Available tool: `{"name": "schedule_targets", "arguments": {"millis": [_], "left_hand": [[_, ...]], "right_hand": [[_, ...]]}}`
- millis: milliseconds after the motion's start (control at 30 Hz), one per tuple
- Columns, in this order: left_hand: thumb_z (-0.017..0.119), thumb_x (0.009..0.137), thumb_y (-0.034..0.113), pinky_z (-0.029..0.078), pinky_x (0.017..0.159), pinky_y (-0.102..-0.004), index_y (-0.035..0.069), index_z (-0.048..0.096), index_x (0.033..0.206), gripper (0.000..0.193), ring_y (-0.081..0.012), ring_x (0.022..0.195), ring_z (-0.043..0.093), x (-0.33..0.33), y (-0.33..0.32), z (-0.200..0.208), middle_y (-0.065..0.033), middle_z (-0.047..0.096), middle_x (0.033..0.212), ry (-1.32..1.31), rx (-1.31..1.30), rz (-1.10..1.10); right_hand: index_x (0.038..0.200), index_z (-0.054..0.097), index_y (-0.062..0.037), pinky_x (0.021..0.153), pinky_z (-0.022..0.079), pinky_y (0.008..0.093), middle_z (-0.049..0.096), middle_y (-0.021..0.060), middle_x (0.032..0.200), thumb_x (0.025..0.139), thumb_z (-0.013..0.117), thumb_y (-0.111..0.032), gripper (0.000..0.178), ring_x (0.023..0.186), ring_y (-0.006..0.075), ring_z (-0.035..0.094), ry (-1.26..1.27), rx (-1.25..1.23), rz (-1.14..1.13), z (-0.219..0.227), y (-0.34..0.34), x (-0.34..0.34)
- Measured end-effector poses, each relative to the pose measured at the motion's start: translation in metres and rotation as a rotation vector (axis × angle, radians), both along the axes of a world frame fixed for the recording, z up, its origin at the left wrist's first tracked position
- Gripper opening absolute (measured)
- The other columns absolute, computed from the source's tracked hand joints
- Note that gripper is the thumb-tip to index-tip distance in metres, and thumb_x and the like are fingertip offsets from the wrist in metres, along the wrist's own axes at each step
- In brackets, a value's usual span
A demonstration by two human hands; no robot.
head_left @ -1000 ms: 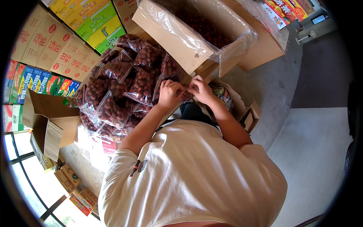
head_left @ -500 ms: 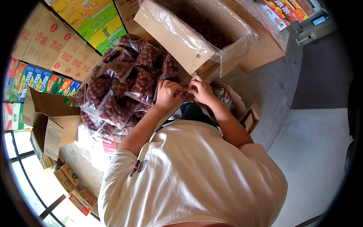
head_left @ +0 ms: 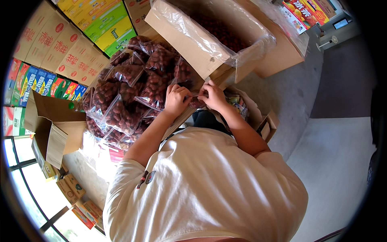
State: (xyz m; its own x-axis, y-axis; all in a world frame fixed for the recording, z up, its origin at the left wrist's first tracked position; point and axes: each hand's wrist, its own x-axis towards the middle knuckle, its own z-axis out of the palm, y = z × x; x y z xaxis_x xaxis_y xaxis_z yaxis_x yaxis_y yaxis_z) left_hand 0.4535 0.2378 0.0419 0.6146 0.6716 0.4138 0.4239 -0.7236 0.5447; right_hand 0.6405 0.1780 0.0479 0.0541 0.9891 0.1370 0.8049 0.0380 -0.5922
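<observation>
A clear plastic zip bag of red dates (head_left: 196, 103) is held at the table's near edge, its top between my two hands. My left hand (head_left: 176, 100) is closed, pinching the left end of the bag's top edge. On the other end, the thumb and fingers of my right hand (head_left: 213, 97) are pinched together. My own hands hide part of this bag. Just left of them, a big heap of filled date bags (head_left: 129, 88) lies on the table.
Beyond my hands a lined cardboard box (head_left: 185, 34) holds loose red dates (head_left: 221, 34). An opened carton (head_left: 72, 131) stands at the left, with stacked cartons (head_left: 56, 44) behind. Another opened box (head_left: 252, 107) with small packets sits low by my right forearm.
My right thumb and fingers have slid slightly left along the bag's top edge. My left hand stays at its end, and a little more of the dates shows between my hands.
</observation>
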Motion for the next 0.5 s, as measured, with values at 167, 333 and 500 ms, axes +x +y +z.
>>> {"name": "schedule_targets", "arguments": {"millis": [167, 333, 500], "left_hand": [[0.069, 0.066, 0.012, 0.038, 0.085, -0.0369, 0.013, 0.062, 0.073, 0.010, -0.0205, 0.082, 0.055, 0.0008, -0.0010, 0.0027, 0.0018, 0.063, 0.079, -0.005, 0.014, -0.020], [0.069, 0.066, 0.012, 0.038, 0.085, -0.0366, 0.013, 0.063, 0.074, 0.010, -0.0200, 0.083, 0.055, -0.0023, -0.0019, 0.0075, 0.0029, 0.062, 0.078, -0.044, -0.024, 0.044], [0.069, 0.068, 0.015, 0.037, 0.083, -0.0358, 0.015, 0.064, 0.076, 0.009, -0.0188, 0.083, 0.054, -0.0085, 0.0050, 0.0058, 0.0034, 0.060, 0.076, 0.028, 0.027, 0.007]], "right_hand": [[0.072, 0.061, -0.0104, 0.070, 0.047, 0.0381, 0.054, 0.0054, 0.093, 0.061, 0.079, -0.015, 0.021, 0.087, 0.0265, 0.057, 0.015, 0.062, 0.013, -0.0077, 0.0035, -0.0090], [0.073, 0.062, -0.0101, 0.071, 0.046, 0.0382, 0.054, 0.0051, 0.093, 0.061, 0.079, -0.015, 0.021, 0.086, 0.0267, 0.057, 0.077, 0.045, 0.022, -0.0084, 0.0048, -0.0083], [0.073, 0.063, -0.0100, 0.071, 0.046, 0.0379, 0.054, 0.0052, 0.092, 0.062, 0.078, -0.015, 0.020, 0.087, 0.0263, 0.056, 0.064, 0.037, 0.040, -0.0055, 0.0053, -0.0073]]}}
